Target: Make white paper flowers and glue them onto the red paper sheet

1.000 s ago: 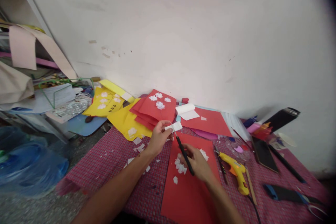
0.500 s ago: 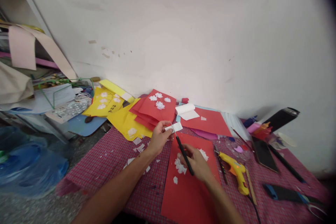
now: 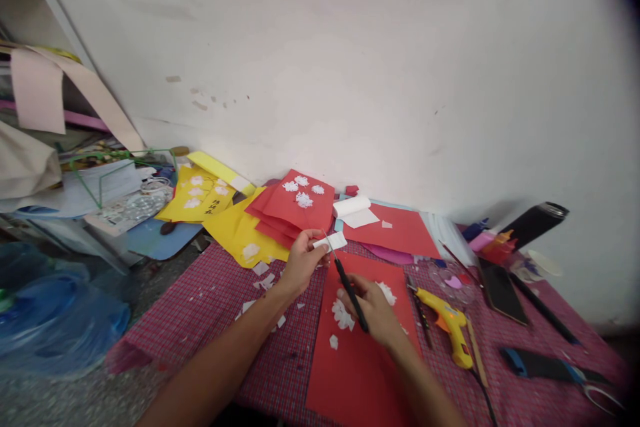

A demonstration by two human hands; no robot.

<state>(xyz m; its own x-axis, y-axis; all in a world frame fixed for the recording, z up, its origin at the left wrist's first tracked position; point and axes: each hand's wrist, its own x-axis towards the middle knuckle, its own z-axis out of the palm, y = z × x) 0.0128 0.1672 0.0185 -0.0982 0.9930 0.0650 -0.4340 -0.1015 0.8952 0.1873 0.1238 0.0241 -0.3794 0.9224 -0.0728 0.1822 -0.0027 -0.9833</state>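
My left hand (image 3: 304, 260) pinches a small folded strip of white paper (image 3: 339, 240) between thumb and fingers, above the top of a red paper sheet (image 3: 350, 373). My right hand (image 3: 371, 307) is closed around black-handled scissors (image 3: 344, 277). Their thin metal blades lie across the white strip, close to my left fingertips. How far the blades are apart is too small to tell. White paper flowers, one on the left (image 3: 343, 315) and one on the right (image 3: 387, 293), lie on the red sheet beside my right hand. A loose white scrap (image 3: 333, 341) rests below them.
To the right lie a yellow glue gun (image 3: 450, 327) with its cord, a phone (image 3: 503, 292) and a black tumbler (image 3: 533, 230). Behind my hands are red cards with white flowers (image 3: 305, 200), a white paper roll (image 3: 354, 205) and yellow sheets (image 3: 243, 233). Scraps litter the checked cloth (image 3: 200, 320).
The whole view has shifted slightly. Both hands, the white paper strip and the scissors keep nearly the same positions.
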